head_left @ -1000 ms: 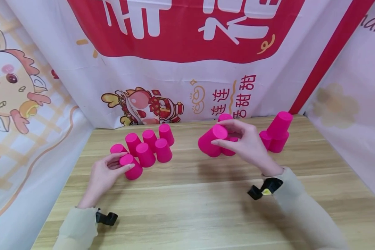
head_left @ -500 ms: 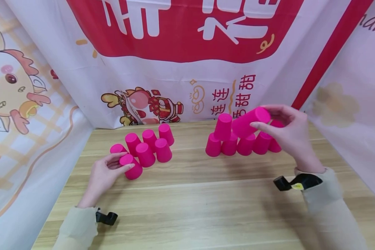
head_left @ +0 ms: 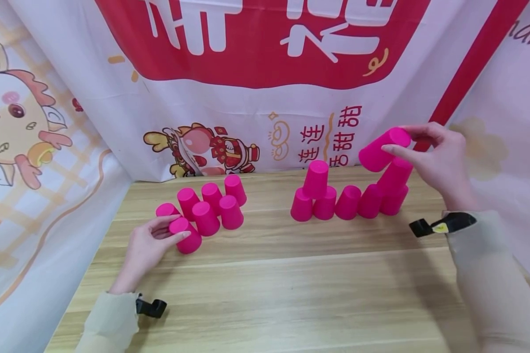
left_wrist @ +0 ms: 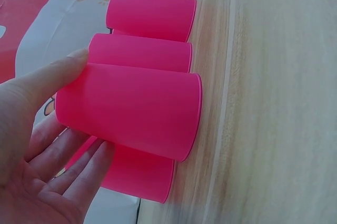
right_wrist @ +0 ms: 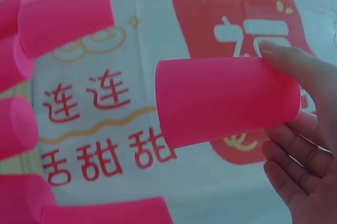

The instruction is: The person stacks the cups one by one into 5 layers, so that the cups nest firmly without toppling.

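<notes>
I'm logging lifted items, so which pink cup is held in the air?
The tilted cup in the right hand. The cup in the left hand stands on the table; the others stand there or on other cups.

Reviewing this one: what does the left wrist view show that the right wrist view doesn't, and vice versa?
Only left wrist: the left grip and the pink cup it holds.
Only right wrist: the right grip, its raised cup, and a stacked cup resting on others.
Both: pink cups and the printed backdrop.
</notes>
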